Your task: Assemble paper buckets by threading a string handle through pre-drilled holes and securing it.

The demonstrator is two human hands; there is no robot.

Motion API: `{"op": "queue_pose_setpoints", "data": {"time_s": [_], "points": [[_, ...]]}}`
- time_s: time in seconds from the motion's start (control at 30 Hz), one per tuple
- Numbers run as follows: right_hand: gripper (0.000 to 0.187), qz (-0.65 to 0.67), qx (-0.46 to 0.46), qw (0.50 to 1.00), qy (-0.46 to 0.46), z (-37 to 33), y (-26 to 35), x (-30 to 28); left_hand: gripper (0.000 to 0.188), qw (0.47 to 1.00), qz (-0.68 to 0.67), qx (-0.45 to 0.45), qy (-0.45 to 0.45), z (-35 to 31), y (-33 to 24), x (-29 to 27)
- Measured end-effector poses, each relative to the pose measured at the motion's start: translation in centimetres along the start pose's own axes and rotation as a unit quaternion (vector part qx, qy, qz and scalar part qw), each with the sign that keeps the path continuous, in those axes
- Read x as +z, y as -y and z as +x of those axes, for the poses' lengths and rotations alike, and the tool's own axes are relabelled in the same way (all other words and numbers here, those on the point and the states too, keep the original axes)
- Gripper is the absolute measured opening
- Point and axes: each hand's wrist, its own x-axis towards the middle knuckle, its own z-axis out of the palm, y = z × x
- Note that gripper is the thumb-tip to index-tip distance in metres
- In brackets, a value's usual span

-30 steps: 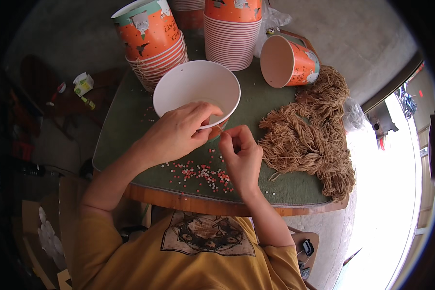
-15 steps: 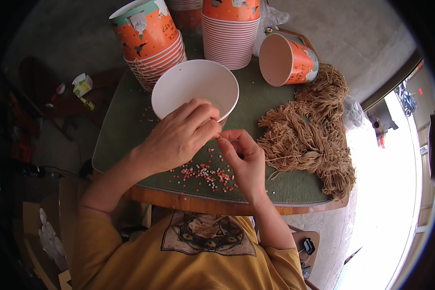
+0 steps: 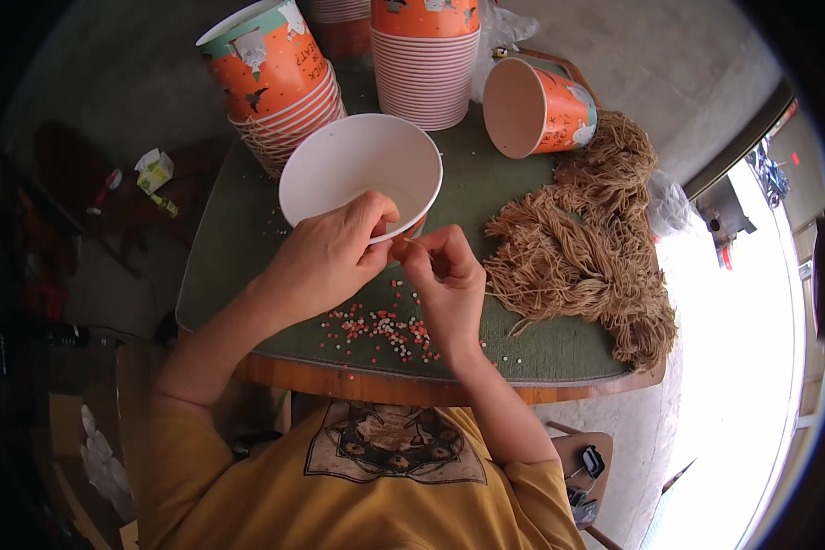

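A white-lined paper bucket (image 3: 307, 170) stands upright with its mouth toward me on the green tabletop. My left hand (image 3: 316, 257) is closed on its near rim, fingers curled over into the bucket and thumb outside. Close beside it, at the outer wall just below the rim, my right hand (image 3: 449, 280) holds thumb and index finger pinched together. Whatever lies in that pinch is too small to make out. Small red and white punched discs (image 3: 390, 330) lie scattered below my hands. To the right sits a heap of tan cords (image 3: 577, 257).
Nested orange paper buckets (image 3: 270, 69) lean at the back left, beside another tall stack (image 3: 426, 78). An orange bucket (image 3: 564, 110) lies on its side at the back right. Clear plastic bags (image 3: 669, 206) sit by the table's right edge. The wooden table edge (image 3: 385, 392) runs before me.
My left fingers have moved from outside the near rim to over it, into the bucket. My right hand has shifted slightly up and left, still pinching. The whole view has shifted slightly.
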Motion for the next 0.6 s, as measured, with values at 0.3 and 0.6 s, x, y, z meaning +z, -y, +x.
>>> {"op": "queue_pose_setpoints", "data": {"time_s": [0.3, 0.6], "points": [[0.012, -0.144, -0.092, 0.985, -0.018, 0.31, 0.05, -0.02, 0.032, 0.998, -0.025, -0.056, 0.029, 0.50, -1.07, -0.07], [0.013, -0.154, -0.078, 0.985, -0.017, 0.44, 0.06, -0.08, 0.031, 0.994, -0.067, -0.072, 0.046, 0.75, -0.89, -0.07]]}}
